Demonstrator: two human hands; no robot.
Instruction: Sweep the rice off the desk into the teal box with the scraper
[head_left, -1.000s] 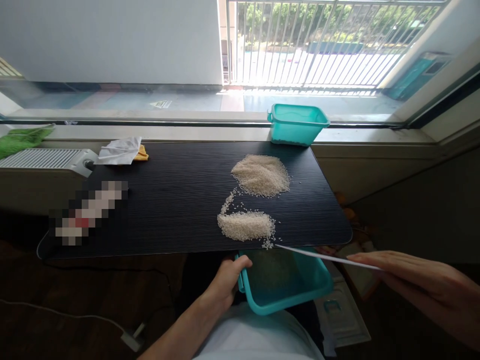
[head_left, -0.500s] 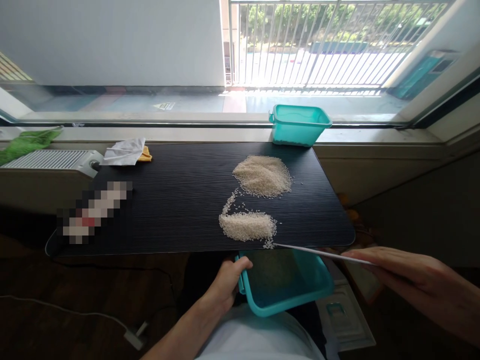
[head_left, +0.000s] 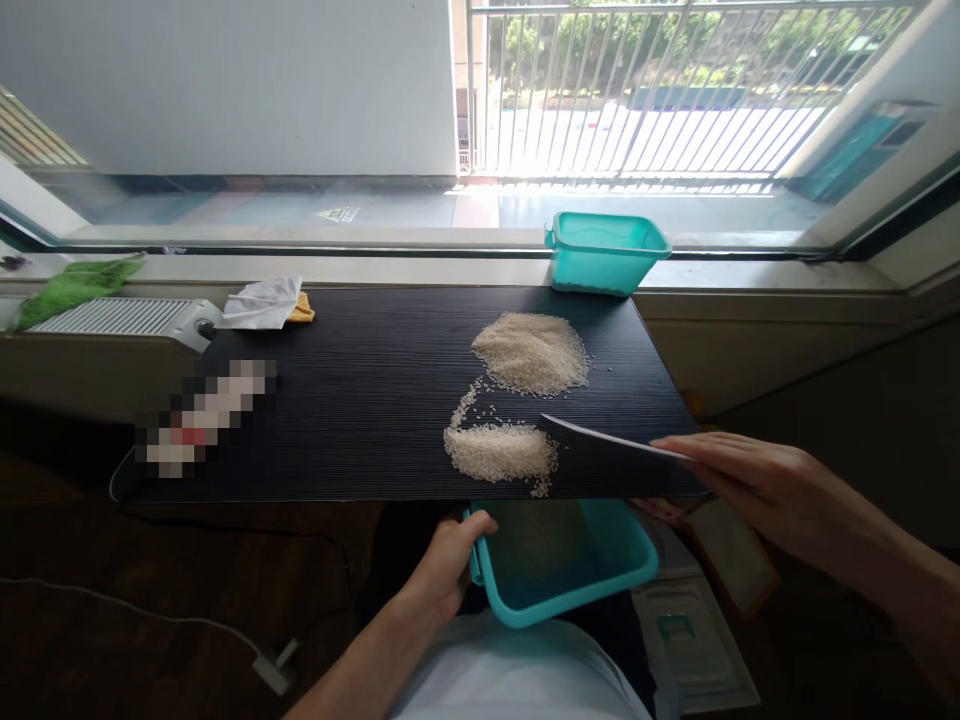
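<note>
One pixelated item (head_left: pixel 206 415) by the worktop (head_left: pixel 360 400) left edge; can't read what it is. White sheet (head_left: pixel 262 303) at the far left corner, thin, creased, with a yellow piece (head_left: pixel 302 309) poking out. Worktop is dark, finely ribbed, rounded corners; I'd expect the ribs to catch stray grains.

Left hand (head_left: pixel 446 560), below the near edge: gripping the lower bin (head_left: pixel 570 602) by its left side, thumb over the rim. Smooth teal plastic, rounded rectangle. I'd rate it light, stiff, slightly slick; rim is the right hold, but one-sided, so it could tip under load. Inside is dim, contents unclear to me.

Two heaps right of worktop centre. Near heap (head_left: pixel 501 452): low ridge of rice, a few grains spilling to the near edge. Far heap (head_left: pixel 531 352): broader mound. Loose trail (head_left: pixel 463 404) between their left ends. Looks dry and hard; should roll and scatter, so I'd push low rather than pinch.

Upper bin (head_left: pixel 611 255), also teal, at the far right corner.

Right hand (head_left: pixel 750 465): pinching a white card (head_left: pixel 604 437) by its right end, tip by the near heap's far right side; can't tell if it touches down. Thin, bowed; I'd grip nearer mid-length against buckling.
</note>
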